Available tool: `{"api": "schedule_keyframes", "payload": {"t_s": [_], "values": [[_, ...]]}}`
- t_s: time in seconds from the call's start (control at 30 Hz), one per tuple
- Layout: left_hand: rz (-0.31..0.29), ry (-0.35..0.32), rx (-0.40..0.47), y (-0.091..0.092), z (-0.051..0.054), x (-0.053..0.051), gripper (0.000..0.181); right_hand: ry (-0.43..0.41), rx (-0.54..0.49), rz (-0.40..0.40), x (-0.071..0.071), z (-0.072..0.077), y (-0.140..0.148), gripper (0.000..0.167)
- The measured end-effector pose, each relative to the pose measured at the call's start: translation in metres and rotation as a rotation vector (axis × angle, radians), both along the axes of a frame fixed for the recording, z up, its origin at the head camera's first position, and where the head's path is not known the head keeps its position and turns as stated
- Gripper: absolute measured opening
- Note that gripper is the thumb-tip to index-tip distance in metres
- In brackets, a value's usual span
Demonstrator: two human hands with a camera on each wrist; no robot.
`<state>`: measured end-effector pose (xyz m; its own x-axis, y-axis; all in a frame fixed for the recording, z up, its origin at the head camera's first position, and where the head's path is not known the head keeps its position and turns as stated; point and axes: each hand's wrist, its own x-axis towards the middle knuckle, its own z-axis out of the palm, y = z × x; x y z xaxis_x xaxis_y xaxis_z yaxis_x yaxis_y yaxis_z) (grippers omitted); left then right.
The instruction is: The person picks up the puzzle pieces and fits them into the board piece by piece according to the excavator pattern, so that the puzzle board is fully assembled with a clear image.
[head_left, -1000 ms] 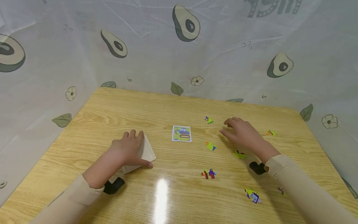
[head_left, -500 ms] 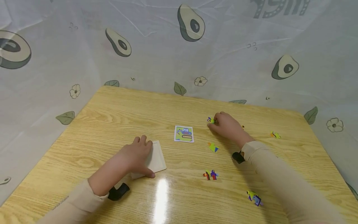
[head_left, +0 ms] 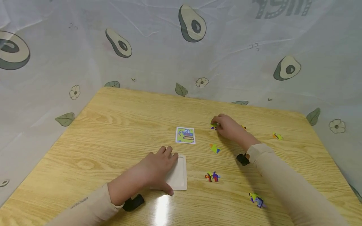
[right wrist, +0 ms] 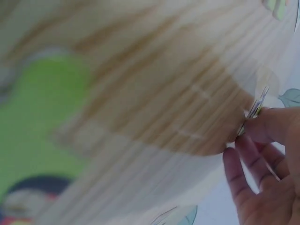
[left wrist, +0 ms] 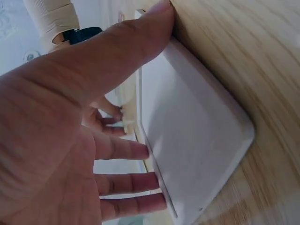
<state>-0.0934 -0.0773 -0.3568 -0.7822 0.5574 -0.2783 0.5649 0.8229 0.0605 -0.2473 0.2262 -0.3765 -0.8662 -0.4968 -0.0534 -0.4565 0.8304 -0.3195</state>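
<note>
My left hand (head_left: pixel 154 169) spans a shallow white tray (head_left: pixel 182 175) with a raised rim, lying flat on the table. The left wrist view shows its thumb at one edge of the tray (left wrist: pixel 197 122) and its straight fingers along the opposite edge. At the back, right of the middle, my right hand (head_left: pixel 229 128) pinches a small green and purple puzzle piece (head_left: pixel 214 127) between thumb and fingertips. That puzzle piece (right wrist: pixel 254 111) appears edge-on in the right wrist view, tilted off the tabletop. My fingers hide part of it.
A square picture card (head_left: pixel 185 135) of a blue excavator lies between the hands. Loose puzzle pieces lie about: a green one (head_left: pixel 215 148), a red and purple cluster (head_left: pixel 212 176), a green and purple cluster (head_left: pixel 257 200), one at far right (head_left: pixel 278 136). A printed curtain (head_left: pixel 152 62) hangs behind the table.
My left hand has slid the tray rightward and turned it squarer to me. My right hand has moved left to the back puzzle piece, taken it between its fingertips and turned it.
</note>
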Motion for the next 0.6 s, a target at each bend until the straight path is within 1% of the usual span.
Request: {"api": "schedule_keyframes", "payload": {"t_s": [0.13, 0.23, 0.33, 0.47, 0.6], "values": [[-0.063, 0.024, 0.017, 0.008, -0.004, -0.001, 0.115, 0.032, -0.008, 0.063, 0.009, 0.000, 0.007, 0.035], [-0.095, 0.037, 0.007, 0.013, -0.006, 0.000, 0.116, 0.028, -0.030, 0.069, 0.016, 0.001, 0.012, 0.033], [-0.117, 0.050, -0.011, 0.017, -0.007, 0.002, 0.118, 0.014, -0.028, 0.046, 0.023, 0.002, 0.016, 0.030], [-0.131, 0.071, -0.019, 0.021, -0.009, 0.005, 0.120, -0.010, -0.018, -0.007, 0.028, 0.002, 0.019, 0.035], [-0.139, 0.085, -0.016, 0.023, -0.010, 0.007, 0.123, -0.026, -0.027, -0.033, 0.031, 0.001, 0.021, 0.036]]}}
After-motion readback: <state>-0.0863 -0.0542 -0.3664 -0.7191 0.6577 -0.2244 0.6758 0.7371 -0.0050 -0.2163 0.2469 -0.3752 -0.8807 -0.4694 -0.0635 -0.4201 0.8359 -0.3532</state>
